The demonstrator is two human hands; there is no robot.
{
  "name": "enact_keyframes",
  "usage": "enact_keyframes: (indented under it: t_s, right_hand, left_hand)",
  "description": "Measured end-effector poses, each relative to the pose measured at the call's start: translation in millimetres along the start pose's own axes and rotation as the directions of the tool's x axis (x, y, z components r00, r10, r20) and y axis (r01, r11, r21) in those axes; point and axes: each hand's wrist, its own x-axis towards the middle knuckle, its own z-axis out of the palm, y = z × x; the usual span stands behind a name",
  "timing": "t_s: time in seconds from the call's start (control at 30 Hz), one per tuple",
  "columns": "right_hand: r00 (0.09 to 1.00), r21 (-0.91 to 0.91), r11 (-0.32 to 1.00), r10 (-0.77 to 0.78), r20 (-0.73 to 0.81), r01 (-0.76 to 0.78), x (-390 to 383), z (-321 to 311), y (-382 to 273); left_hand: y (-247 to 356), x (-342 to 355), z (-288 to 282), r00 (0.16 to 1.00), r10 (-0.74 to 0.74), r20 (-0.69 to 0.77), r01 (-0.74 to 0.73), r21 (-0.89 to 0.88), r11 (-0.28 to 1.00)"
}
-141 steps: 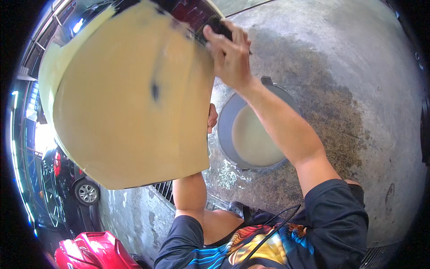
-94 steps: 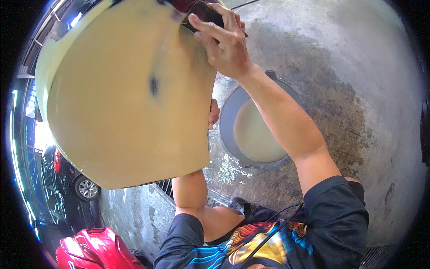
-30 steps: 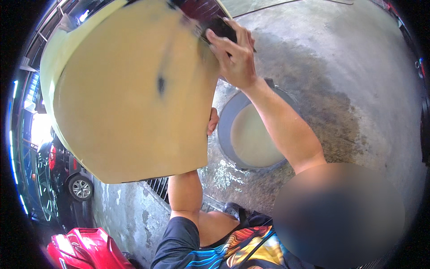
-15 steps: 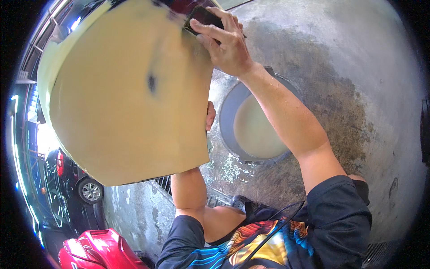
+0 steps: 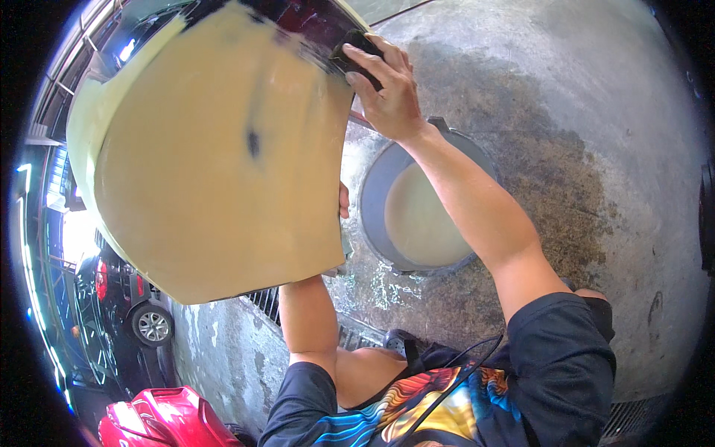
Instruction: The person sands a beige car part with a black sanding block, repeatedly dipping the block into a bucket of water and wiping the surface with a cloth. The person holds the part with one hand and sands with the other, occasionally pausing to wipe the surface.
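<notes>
A large curved panel (image 5: 201,171) fills the upper left, mostly coated matte tan, with a dark smudge near its middle and glossy dark maroon along its top. My right hand (image 5: 391,93) is closed on a black block or pad (image 5: 350,56), pressed against the panel's upper right edge. My left hand (image 5: 343,200) grips the panel from behind, fingers curled at the right edge; most of it is hidden, and its forearm comes up under the panel's lower edge. Below my right forearm stands a round grey tub (image 5: 417,216) of cloudy liquid.
Wet-stained concrete floor (image 5: 581,186) surrounds the tub, with a metal drain grate (image 5: 264,304) under the panel. A dark car (image 5: 104,320) stands at the left, and a glossy red bodywork piece (image 5: 160,417) lies at the lower left.
My right hand and the pad have shifted down and right since half a second ago, after moving back and forth along that edge, exposing more dark surface. The panel has shifted slightly.
</notes>
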Motion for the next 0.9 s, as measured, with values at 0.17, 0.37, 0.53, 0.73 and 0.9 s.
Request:
enact_keyframes:
  t_s: [0.17, 0.37, 0.53, 0.73, 0.9]
  right_hand:
    - [0.998, 0.03, 0.999, 0.012, 0.054, -0.013, -22.4, -9.6, -60.0]
    - [0.984, 0.169, 0.97, -0.178, 0.008, 0.174, 2.4, -12.6, -69.4]
    - [0.994, -0.014, 0.998, 0.06, -0.088, -0.061, 24.0, -2.1, -70.9]
    - [0.983, 0.222, 0.96, -0.182, 0.036, 0.17, 7.5, -11.1, -80.4]
    - [1.0, 0.036, 0.999, 0.029, -0.01, -0.029, 16.4, -6.3, -66.6]
  left_hand:
    - [4.1, -8.9, 7.5, 0.996, -0.004, 0.088, 0.012, -0.087, 0.996]
    - [2.5, -6.6, 12.3, 0.991, 0.081, 0.103, -0.073, -0.082, 0.994]
    - [-0.2, -8.1, 18.0, 0.995, 0.064, 0.077, -0.056, -0.103, 0.993]
    - [0.0, -3.6, 14.6, 0.982, 0.102, 0.157, -0.062, -0.239, 0.969]
    - [2.7, -8.3, 6.1, 0.972, 0.049, 0.228, -0.001, -0.209, 0.978]
